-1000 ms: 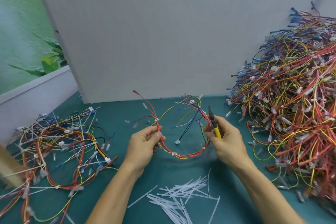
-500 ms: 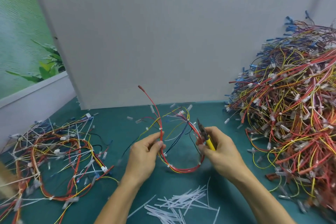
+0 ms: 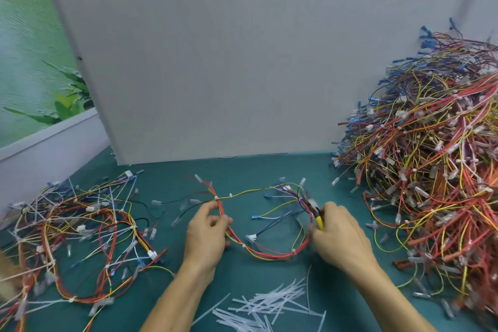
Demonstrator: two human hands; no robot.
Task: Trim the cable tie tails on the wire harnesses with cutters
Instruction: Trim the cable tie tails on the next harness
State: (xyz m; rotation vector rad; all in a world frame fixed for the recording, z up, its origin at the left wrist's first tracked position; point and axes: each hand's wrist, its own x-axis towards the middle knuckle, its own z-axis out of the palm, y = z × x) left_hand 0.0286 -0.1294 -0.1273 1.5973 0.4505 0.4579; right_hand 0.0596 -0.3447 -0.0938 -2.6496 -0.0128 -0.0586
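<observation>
Sagging flatter now — harness (image 3: pixel 244 246) spread wider.

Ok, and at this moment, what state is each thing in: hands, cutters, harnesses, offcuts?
held harness, sags in a loop between both hands.
cutters, tip aimed at the held harness; jaws too blurred to tell.
left hand, pinches the held harness.
right hand, grips the cutters.
left harness pile, lies on the table, long tie tails uncut.
right harness heap, stacked high, untouched.
cut tails, scattered loose on the table.
</observation>
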